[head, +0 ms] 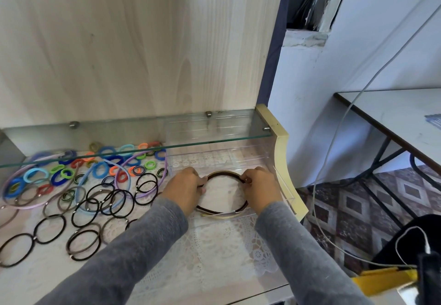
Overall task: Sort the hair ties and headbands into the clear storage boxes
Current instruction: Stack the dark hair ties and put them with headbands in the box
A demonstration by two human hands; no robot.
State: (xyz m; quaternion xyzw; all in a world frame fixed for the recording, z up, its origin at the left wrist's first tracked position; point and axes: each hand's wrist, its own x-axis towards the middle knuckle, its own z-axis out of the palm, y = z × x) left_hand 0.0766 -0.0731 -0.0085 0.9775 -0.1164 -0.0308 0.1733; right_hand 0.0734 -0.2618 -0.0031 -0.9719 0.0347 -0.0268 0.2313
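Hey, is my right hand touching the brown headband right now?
Touching. The head view shows the right hand pinching the brown headband on the arc's right side.

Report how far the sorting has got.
Barely begun. A cream headband lies at the near end of the clear storage box. The left hand and right hand hold a dark brown headband inside it. Left: the hair ties, lilac headband and blue headband on the lace mat.

shelf point(133, 147): glossy glass | storage box point(284, 185): clear plastic | back panel point(119, 42): matt wood | sleeves point(133, 252): grey cloth
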